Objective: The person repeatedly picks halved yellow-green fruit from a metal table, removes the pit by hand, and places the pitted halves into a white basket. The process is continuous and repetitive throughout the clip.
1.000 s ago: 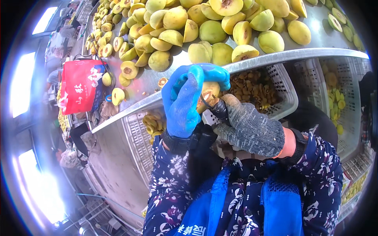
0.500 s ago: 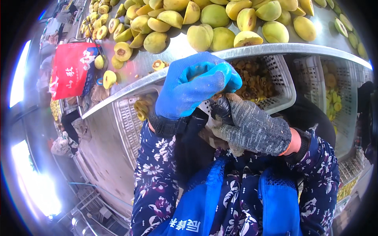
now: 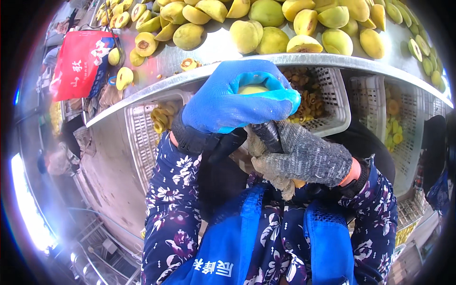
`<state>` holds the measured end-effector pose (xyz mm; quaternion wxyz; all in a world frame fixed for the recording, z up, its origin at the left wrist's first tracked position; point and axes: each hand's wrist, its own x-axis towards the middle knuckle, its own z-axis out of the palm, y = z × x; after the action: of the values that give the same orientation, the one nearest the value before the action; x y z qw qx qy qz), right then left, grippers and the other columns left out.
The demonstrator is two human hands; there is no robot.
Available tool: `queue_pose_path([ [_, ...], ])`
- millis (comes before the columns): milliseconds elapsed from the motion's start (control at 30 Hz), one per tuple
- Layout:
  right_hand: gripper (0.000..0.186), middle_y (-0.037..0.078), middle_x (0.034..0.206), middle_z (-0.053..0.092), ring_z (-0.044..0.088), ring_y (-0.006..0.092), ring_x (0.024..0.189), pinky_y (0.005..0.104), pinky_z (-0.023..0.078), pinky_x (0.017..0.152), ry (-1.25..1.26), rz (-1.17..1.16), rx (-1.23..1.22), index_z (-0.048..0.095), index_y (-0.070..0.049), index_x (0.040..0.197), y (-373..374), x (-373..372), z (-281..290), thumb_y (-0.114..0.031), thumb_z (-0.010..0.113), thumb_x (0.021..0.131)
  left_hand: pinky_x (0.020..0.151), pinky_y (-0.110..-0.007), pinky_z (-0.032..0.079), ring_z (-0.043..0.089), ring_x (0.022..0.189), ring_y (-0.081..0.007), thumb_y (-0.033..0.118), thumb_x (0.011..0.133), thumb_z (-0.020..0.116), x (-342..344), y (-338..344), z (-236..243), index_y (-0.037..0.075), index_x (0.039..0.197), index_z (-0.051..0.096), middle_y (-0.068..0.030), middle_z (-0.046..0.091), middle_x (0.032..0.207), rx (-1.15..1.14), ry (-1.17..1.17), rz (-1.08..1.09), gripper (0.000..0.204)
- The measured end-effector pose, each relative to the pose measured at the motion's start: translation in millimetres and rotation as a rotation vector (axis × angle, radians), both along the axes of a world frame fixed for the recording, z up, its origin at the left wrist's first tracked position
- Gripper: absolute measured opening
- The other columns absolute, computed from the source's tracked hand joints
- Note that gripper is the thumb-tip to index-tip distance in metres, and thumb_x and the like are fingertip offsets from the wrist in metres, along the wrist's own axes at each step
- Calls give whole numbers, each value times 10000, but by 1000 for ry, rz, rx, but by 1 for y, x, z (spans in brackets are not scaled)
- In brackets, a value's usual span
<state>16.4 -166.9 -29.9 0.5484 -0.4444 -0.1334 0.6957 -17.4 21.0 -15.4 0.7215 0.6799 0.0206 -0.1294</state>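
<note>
My rubber-coated left hand (image 3: 225,102) curls round a smooth yellow peach (image 3: 252,89) by the near edge of the metal table (image 3: 342,60); my knit-gloved right hand (image 3: 308,154) grips a black handle (image 3: 267,137).

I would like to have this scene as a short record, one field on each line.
Left hand: blue glove, curled around a yellowish fruit, mostly hidden
Right hand: grey knitted glove, closed on a black handle; tool end hidden
Metal table: whole and halved yellow-green fruits
Below table edge: white crate holding brownish-yellow pieces
At picture's left: red bag
</note>
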Motion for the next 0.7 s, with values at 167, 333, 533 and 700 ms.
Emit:
queue_pose_path([
  [167,278,47,709,596,591,112,488,239,507,436,408,56,82,563,-41,1006,-9,8,6,-234,714,874,775,-316,550,669,838,-171,86,820,764,0,0,-2,-10,986,674,-105,706,935,-294,-53,-2,211],
  [333,307,49,732,600,595,115,514,225,486,451,354,-13,124,560,-39,1072,-3,13,14,-209,711,865,747,-403,564,678,792,-258,253,981,573,5,-9,-8,-46,1017,629,-195,690,928,-616,-149,66,306],
  [533,320,106,812,658,681,269,736,361,527,631,-514,-15,58,550,-42,1105,5,16,20,-178,697,855,814,-424,588,669,862,-264,469,1012,455,12,-13,-15,-45,1061,605,-172,650,981,-687,22,430,538],
  [700,213,199,952,665,643,407,906,458,513,739,-1446,89,50,547,-57,1089,1,12,6,-160,622,918,803,-418,583,671,836,-265,487,1031,388,13,-6,-16,-34,1025,611,-166,660,952,-609,-82,532,568],
])
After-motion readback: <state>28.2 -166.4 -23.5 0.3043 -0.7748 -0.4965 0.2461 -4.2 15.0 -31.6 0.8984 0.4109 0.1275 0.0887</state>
